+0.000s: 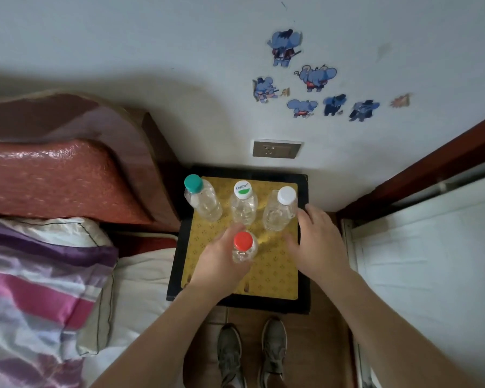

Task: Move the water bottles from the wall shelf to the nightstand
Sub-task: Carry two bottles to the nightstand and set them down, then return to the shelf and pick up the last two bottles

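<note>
Three clear water bottles stand in a row at the back of the nightstand: a teal-capped bottle, a bottle with a white and green cap and a white-capped bottle. In front of them my left hand grips a fourth, red-capped bottle over the yellow mat. My right hand hovers with relaxed fingers over the nightstand's right side, just beside the white-capped bottle, holding nothing.
A bed with a red headboard, pillow and striped bedding lies to the left. A wall socket and elephant stickers are on the wall behind. A white unit with a dark wooden frame stands right. My shoes are below.
</note>
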`<act>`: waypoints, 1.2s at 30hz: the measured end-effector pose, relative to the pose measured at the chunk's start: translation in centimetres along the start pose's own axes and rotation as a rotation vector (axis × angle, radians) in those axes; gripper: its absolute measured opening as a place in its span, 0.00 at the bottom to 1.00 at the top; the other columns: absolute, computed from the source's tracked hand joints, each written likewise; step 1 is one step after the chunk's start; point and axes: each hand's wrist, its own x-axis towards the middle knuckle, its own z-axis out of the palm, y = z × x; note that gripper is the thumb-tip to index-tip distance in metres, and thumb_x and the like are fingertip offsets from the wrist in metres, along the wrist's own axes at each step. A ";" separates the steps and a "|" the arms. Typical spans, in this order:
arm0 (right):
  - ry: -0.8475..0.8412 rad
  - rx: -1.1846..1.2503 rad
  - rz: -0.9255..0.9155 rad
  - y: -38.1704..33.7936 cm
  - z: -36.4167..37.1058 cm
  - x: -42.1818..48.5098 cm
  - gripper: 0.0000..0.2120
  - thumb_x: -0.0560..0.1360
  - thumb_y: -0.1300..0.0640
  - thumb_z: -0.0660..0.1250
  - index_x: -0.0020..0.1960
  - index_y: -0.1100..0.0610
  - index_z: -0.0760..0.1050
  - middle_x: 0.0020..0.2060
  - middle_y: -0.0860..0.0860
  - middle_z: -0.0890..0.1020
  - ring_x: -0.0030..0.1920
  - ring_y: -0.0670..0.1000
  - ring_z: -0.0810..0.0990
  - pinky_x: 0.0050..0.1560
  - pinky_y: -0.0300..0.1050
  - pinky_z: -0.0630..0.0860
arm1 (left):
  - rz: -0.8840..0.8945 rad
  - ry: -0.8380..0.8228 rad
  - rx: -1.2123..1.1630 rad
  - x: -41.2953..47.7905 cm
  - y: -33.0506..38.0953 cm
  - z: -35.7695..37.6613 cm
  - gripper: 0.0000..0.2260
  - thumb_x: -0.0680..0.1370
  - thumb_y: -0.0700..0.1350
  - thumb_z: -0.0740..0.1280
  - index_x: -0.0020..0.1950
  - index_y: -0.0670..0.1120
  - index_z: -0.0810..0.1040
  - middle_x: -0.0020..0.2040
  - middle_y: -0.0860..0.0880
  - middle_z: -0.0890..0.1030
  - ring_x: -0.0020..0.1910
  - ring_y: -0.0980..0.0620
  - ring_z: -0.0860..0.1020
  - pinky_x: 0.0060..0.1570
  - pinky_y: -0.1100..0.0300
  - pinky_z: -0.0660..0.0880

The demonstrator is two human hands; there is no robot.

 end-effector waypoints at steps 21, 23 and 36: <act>0.125 -0.164 -0.078 -6.7 -18.0 -8.6 0.25 0.81 0.47 0.48 0.76 0.56 0.57 0.74 0.53 0.63 0.75 0.54 0.59 0.75 0.54 0.57 | 0.266 0.183 0.575 -6.5 8.2 -12.2 0.26 0.82 0.54 0.51 0.79 0.48 0.60 0.80 0.49 0.60 0.80 0.49 0.53 0.78 0.44 0.50; 0.153 -0.147 -0.084 -7.8 -21.5 -9.9 0.26 0.82 0.47 0.48 0.77 0.55 0.55 0.76 0.52 0.60 0.77 0.54 0.55 0.76 0.54 0.53 | 0.321 0.234 0.578 -7.9 10.7 -14.4 0.26 0.81 0.54 0.50 0.78 0.48 0.62 0.78 0.49 0.64 0.79 0.48 0.57 0.77 0.46 0.52; 0.451 -0.090 -0.095 -10.0 -38.2 -20.6 0.25 0.82 0.48 0.50 0.77 0.56 0.57 0.76 0.52 0.62 0.75 0.52 0.59 0.76 0.47 0.54 | 0.592 0.482 0.537 -19.0 26.2 -23.5 0.29 0.78 0.55 0.46 0.75 0.44 0.69 0.74 0.45 0.71 0.74 0.45 0.67 0.73 0.49 0.60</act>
